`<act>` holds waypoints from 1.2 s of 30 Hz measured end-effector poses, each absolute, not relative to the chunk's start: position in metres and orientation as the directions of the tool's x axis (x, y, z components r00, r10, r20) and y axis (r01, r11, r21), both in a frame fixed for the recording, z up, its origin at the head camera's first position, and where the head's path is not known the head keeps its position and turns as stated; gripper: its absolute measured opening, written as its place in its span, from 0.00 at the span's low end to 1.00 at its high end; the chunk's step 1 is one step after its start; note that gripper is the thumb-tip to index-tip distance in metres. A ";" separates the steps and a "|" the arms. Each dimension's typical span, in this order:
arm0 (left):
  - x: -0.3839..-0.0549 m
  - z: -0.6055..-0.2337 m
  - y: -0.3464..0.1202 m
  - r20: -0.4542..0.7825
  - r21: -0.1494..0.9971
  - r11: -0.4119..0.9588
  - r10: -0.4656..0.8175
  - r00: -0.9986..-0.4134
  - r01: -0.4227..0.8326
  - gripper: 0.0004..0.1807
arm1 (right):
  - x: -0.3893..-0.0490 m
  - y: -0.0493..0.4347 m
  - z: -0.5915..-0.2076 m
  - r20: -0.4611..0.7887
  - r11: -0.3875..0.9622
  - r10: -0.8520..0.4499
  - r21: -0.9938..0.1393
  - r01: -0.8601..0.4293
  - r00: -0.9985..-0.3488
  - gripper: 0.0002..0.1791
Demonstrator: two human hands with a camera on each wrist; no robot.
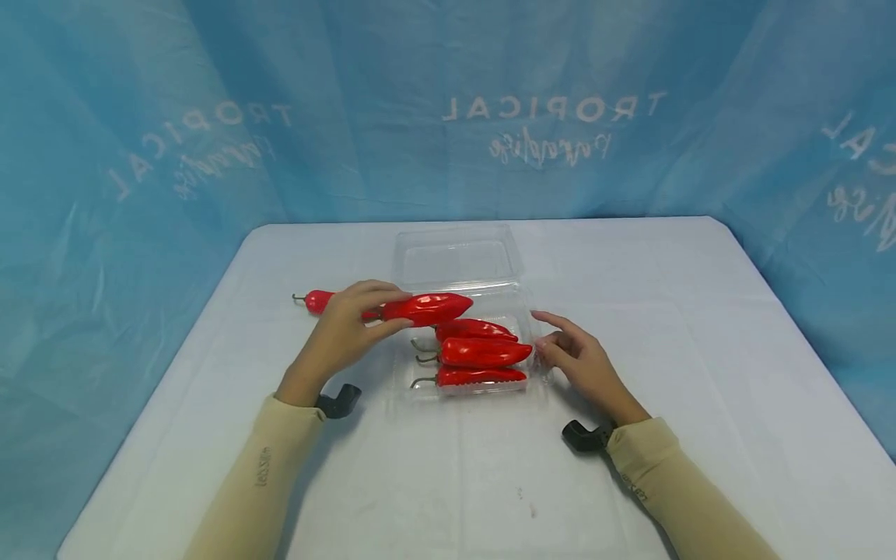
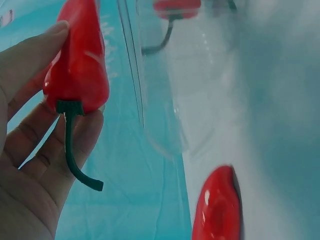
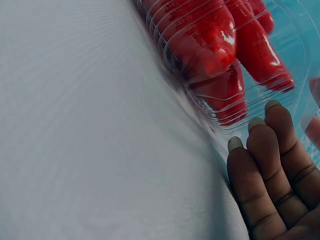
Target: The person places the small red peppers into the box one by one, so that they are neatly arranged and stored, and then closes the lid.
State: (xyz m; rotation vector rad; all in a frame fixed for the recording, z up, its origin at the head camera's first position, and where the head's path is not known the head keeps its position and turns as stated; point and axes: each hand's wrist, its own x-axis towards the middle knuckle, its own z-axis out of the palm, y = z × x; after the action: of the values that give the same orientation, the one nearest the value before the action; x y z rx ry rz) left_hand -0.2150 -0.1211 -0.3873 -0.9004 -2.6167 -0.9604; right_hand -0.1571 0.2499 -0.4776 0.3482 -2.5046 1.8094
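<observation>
Peppers (image 1: 481,376), three in a row, lie nearest, in the near part of the clear box (image 1: 507,303) on the white desk (image 1: 462,482); long axes L–R, stems to the L, tips to the R. Just R of them, approx. level w/ the row, is the R hand (image 1: 577,359): fingers fairly straight, not clamped on any pepper, fingertips at the box's end wall. Contact vs. slight gap there: can't tell.

A bit farther, at the row's far-L side, the L hand (image 1: 348,323) has its grip clamped on the held pepper (image 1: 428,309), thumb one side, fingers the other. Key relation: held pepper's long axis also runs L–R, approx. parallel to the row, stem back toward the palm, tip out past the fingertips, pointing R. So no big turn seems needed; from the grip, the box's bare far strip looks to be R and down, w/ the filled part nearer the person. Exact height over the box: can't tell. L hand is clearly the nearer one to this pepper; R hand is across the box.

Beyond the L hand, the loose pepper (image 1: 318,301) lies on the desk, partly hidden, stem L. Farther: clear lid (image 1: 458,257), laid back behind the box; then blue backdrop (image 1: 448,171).
</observation>
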 end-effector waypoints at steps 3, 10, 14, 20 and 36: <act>-0.219 -0.388 -0.111 0.370 0.519 0.580 0.510 -0.776 0.628 0.25 | -0.155 0.249 -0.480 0.140 0.307 -0.148 -0.934 -0.180 -0.979 0.28; -0.224 -0.389 -0.088 0.332 0.514 0.560 0.568 -0.753 0.649 0.24 | -0.153 0.248 -0.482 0.132 0.316 -0.142 -0.933 -0.171 -0.981 0.29; -0.224 -0.387 -0.079 0.293 0.501 0.574 0.591 -0.751 0.648 0.24 | -0.154 0.250 -0.483 0.158 0.301 -0.155 -0.933 -0.199 -0.975 0.28; -0.222 -0.388 -0.071 0.233 0.460 0.602 0.628 -0.743 0.653 0.23 | -0.155 0.250 -0.482 0.172 0.288 -0.162 -0.934 -0.213 -0.972 0.27; -0.223 -0.388 -0.076 0.277 0.498 0.551 0.630 -0.726 0.669 0.22 | -0.154 0.245 -0.476 0.166 0.298 -0.160 -0.932 -0.208 -0.973 0.28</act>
State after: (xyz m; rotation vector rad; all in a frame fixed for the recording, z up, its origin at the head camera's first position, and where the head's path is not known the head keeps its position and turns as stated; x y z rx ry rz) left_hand -0.2226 -0.0765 -0.3885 -1.1356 -2.7088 -0.9137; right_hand -0.1542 0.2447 -0.4764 0.3542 -2.4972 1.8036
